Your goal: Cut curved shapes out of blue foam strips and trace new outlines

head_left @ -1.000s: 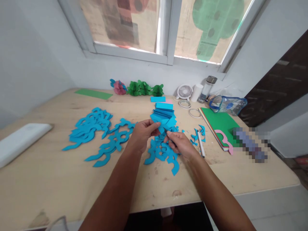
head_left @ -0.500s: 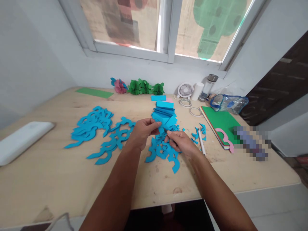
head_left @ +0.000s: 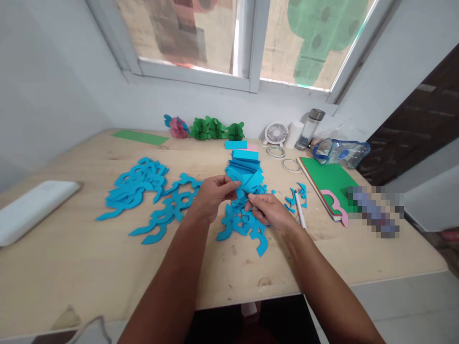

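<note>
My left hand (head_left: 216,193) is closed, its thumb and fingers pinching a piece of blue paper (head_left: 241,193). Closed around scissors (head_left: 246,193), my right hand (head_left: 264,208) lies just to the right; only a little of the dark blades shows, and the handles are hidden in the fingers. The blades meet the paper's edge. Beyond the hands sits a pile of folded blue paper strips (head_left: 247,167). Curvy blue cutouts (head_left: 258,239) spread on the table below them, and more wavy blue cutouts (head_left: 138,184) are heaped at the left.
A white pen (head_left: 300,210) lies beside blue scraps (head_left: 289,200) at the right. Farther right is a stack of coloured paper (head_left: 330,179) with a pink cutout (head_left: 335,204). A small fan (head_left: 276,133), a bottle (head_left: 311,129) and green paper figures (head_left: 215,128) stand along the wall.
Both hands keep nearly the same place. The blue paper between them shows a slightly different angle near the blades; the view has shifted very slightly.
</note>
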`<state>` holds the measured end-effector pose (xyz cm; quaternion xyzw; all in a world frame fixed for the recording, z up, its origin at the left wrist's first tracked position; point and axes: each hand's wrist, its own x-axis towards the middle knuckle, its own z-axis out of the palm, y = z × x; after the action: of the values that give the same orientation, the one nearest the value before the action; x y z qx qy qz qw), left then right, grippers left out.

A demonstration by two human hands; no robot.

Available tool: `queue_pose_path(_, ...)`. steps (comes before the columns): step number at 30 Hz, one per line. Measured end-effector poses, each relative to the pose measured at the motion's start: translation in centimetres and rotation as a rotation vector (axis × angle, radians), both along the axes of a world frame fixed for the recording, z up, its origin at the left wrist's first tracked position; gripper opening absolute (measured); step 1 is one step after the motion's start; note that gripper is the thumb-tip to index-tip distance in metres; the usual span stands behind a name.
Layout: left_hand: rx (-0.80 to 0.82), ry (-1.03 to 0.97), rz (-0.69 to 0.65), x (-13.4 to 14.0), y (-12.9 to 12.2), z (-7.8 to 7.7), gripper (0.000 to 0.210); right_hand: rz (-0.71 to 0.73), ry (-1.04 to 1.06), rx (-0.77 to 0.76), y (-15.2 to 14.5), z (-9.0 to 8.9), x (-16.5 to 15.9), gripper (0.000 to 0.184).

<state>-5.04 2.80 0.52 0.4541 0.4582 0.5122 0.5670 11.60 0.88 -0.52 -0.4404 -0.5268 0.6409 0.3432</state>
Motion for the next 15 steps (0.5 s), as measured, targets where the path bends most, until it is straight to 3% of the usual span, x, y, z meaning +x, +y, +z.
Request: queue_pose_path(15, 0.016, 0.048, -0.053, -0.20, -0.12, 0.25, 0.027, 0.087, -0.039, 0.063, 0.26, -0.51, 0.89, 0.043)
